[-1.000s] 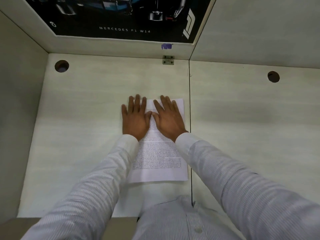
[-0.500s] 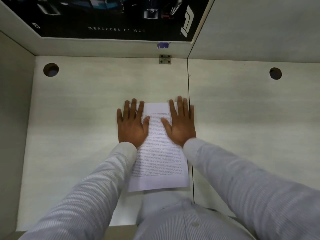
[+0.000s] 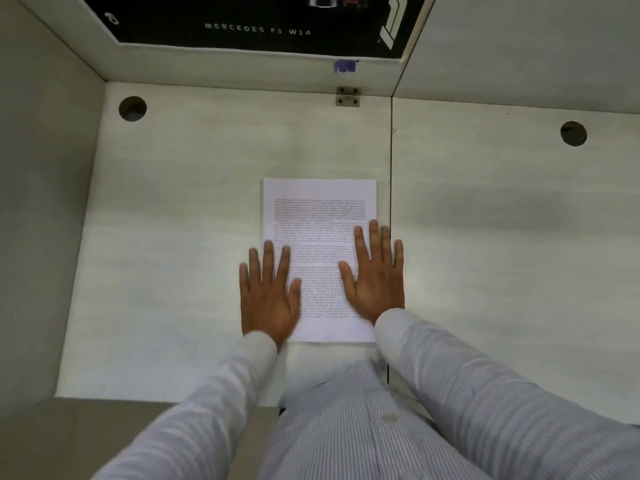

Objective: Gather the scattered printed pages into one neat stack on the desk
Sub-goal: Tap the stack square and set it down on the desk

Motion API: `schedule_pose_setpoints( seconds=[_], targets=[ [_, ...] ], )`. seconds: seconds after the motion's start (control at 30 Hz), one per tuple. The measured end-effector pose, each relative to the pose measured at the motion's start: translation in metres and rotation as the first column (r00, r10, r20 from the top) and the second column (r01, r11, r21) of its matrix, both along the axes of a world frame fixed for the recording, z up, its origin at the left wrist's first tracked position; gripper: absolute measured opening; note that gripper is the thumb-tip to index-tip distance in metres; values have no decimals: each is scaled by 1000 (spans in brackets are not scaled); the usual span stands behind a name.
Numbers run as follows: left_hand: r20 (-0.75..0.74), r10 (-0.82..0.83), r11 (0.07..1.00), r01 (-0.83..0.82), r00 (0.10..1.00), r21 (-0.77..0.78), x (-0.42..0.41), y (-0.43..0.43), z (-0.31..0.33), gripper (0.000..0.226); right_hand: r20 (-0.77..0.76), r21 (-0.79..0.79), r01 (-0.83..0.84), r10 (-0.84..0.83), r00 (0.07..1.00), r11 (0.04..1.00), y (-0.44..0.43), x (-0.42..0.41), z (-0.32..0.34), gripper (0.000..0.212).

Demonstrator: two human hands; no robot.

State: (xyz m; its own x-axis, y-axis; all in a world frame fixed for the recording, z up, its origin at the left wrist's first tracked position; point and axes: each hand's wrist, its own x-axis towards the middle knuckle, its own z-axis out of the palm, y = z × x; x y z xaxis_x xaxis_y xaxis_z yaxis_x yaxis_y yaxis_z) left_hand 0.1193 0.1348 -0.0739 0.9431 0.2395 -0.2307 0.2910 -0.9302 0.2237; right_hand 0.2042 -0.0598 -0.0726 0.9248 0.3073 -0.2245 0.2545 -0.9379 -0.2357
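Nearest: two striped sleeves (image 3: 485,393) reach forward over the front edge of the desk (image 3: 173,237).

Left hand (image 3: 268,292): flat, fingers straight and slightly spread, holding nothing. It lies across the left edge of the stack (image 3: 320,216), thumb and first finger on the paper, the rest on bare desk. Slightly blurred.

Right hand (image 3: 375,275): also flat and released, palm down on the stack's lower right. The little finger overhangs the paper's right edge, close to the seam (image 3: 391,185) that divides the desk.

Stack: lies flat, long side running away from the person, just left of the seam and near the middle of the desk. The top sheet shows printed text. Visible edges look straight, with no corner poking out. How many sheets lie beneath cannot be told. No loose page shows elsewhere.

Farther back: two round holes (image 3: 132,108) (image 3: 573,133), a small metal bracket (image 3: 347,96) at the back wall, purple tape (image 3: 344,66) and a dark poster (image 3: 263,15).

Judgement: gathering looks done; the step in hand is pressing and squaring the sides. Next move calls for lifting both palms straight up, without sliding, so the top sheet does not drag askew.
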Motion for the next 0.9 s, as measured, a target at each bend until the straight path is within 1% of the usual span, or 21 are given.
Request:
schedule_pose_setpoints(
  seconds=[0.07,0.23,0.27,0.3,0.4,0.43,0.5,0.53,0.6,0.7,0.77,0.9],
  targets=[
    [-13,-5,1000,6,1000,6,-28,-3,-1,62,16,-2,-7,8,1000,1000,1,0,-2,71],
    [-27,-11,1000,12,1000,22,-30,-2,-2,63,111,-87,-16,26,994,996,4,-9,1,69],
    [-31,-9,1000,9,999,25,-30,-2,-4,63,125,-81,-51,61,990,995,8,-18,2,68],
    [-36,-7,1000,8,999,26,-31,-2,-5,63,114,-66,-121,128,985,990,13,-28,3,67],
    [-42,-6,999,8,999,33,-31,-1,-6,63,53,29,-387,385,921,922,30,-44,2,68],
    [-41,-8,999,9,999,31,-31,-1,-6,64,61,50,-435,432,900,899,33,-34,0,69],
    [-38,-12,1000,13,999,23,-31,-1,-5,64,94,40,-473,468,879,880,36,1,-5,71],
    [-33,-13,1000,13,999,20,-31,-1,-5,64,97,23,-460,456,885,888,35,22,-7,73],
    [-22,-10,1000,10,1000,12,-31,-1,-5,64,89,-23,-380,381,920,925,34,67,-6,77],
    [-15,-5,1000,5,1000,-1,-30,-1,-3,65,22,-58,-239,241,970,969,34,121,-2,85],
    [-5,-6,1000,6,1000,-6,-31,-1,-3,65,-21,-66,-188,187,982,980,33,149,1,87],
    [16,-2,1000,2,1000,-2,-32,-1,-3,63,-29,-56,-128,127,992,990,28,181,3,89]
  ],
)
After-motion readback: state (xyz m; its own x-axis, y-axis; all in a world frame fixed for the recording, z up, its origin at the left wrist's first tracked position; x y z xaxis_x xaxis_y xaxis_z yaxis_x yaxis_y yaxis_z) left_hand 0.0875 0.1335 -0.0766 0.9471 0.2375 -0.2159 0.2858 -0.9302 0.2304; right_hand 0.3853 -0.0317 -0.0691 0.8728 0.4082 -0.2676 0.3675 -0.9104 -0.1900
